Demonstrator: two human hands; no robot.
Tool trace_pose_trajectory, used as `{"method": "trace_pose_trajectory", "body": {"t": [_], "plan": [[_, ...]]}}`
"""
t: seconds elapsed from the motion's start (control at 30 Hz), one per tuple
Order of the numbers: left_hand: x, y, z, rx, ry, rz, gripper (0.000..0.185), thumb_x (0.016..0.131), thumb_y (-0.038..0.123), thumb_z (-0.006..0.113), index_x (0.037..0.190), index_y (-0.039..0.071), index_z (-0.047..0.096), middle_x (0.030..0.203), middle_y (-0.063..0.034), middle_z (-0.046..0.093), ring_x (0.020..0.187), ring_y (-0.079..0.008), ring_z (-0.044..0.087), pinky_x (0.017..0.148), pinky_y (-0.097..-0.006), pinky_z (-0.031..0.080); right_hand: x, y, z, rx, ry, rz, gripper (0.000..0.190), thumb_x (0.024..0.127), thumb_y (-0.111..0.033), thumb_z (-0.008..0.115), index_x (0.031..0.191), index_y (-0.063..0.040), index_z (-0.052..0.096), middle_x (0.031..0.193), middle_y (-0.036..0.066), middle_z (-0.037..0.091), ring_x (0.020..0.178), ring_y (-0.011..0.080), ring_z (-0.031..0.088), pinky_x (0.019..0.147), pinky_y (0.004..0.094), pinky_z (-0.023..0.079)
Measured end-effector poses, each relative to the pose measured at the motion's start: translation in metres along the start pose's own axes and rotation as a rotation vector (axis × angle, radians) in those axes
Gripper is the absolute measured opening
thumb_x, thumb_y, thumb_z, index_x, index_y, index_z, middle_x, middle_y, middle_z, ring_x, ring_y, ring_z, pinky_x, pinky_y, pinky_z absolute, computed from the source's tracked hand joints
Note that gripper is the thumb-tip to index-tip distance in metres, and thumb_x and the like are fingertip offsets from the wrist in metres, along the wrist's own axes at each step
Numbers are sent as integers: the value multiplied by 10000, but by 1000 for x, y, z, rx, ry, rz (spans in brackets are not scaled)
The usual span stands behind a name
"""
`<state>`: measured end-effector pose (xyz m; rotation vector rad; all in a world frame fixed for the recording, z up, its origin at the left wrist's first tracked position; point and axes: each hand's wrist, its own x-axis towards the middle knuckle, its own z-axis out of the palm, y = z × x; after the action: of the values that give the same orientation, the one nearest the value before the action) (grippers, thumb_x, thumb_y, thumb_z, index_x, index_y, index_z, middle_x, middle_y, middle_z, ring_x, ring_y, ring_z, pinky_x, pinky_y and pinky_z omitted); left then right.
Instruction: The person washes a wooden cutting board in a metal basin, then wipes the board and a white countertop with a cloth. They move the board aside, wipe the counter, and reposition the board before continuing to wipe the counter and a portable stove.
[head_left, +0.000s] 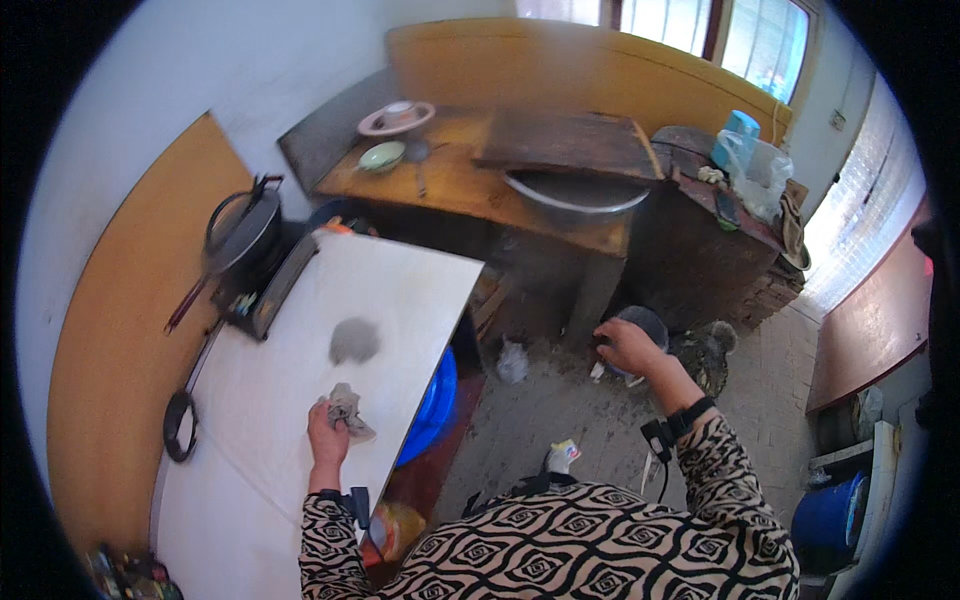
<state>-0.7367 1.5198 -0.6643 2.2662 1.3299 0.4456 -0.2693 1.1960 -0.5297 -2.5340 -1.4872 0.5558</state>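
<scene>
My left hand (328, 444) grips a crumpled grey cloth (345, 409) on the white tabletop (259, 405). Beyond the cloth, a round dark grey patch (355, 341) marks the white surface; its nature is too blurred to tell. Off to the right, my right hand (628, 346) hangs in the air with loosely bent fingers and nothing visible in it. Behind that hand, partly hidden by it, a dark bucket (646, 324) stands on the floor.
A lidded pan (251, 232) sits on a stove along the table's left side. A black ring (180, 426) lies nearby. Under the table's right edge is a blue basin (435, 412). The wooden counter (450, 180) holds bowls and a dark board (566, 142). Litter (513, 362) lies on the floor.
</scene>
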Motion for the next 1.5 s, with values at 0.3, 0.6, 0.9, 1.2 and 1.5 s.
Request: {"method": "trace_pose_trajectory", "body": {"t": [0.3,0.6,0.9,1.2,1.5], "plan": [[239,-14,-10,52,-72,26,582,723,268,729,1207,-2,552,1253,-257,509,1207,-386,445,1036,-447,336,147,21,-29,139,197,87,373,768,-140,662,1109,-2,597,982,191,631,936,342,613,813,403,486],[422,104,-19,-615,-274,-112,437,841,218,655,1220,27,550,1145,-119,600,1027,-208,589,845,-328,474,273,18,-97,771,523,138,374,851,-139,638,1180,22,562,1007,86,643,910,181,602,805,308,481],[532,203,-2,-884,-494,-186,376,926,255,539,1264,97,488,1134,-49,601,991,-186,602,781,-330,470,341,103,-182,1214,703,548,342,906,-242,590,1187,-50,552,1043,44,606,882,146,585,741,282,453],[674,307,90,-546,-498,43,603,912,504,444,1251,12,524,1233,-163,568,1137,-279,534,927,-381,431,432,263,-215,1361,297,452,502,947,-370,467,1326,-43,454,1263,110,538,1142,218,515,955,348,415],[733,353,143,-371,-487,-75,752,922,587,361,1256,-72,497,1298,-283,486,1251,-410,425,1020,-431,356,468,324,-172,1425,148,809,615,907,-497,491,1336,-59,447,1274,144,511,1147,296,474,980,430,391]]}}
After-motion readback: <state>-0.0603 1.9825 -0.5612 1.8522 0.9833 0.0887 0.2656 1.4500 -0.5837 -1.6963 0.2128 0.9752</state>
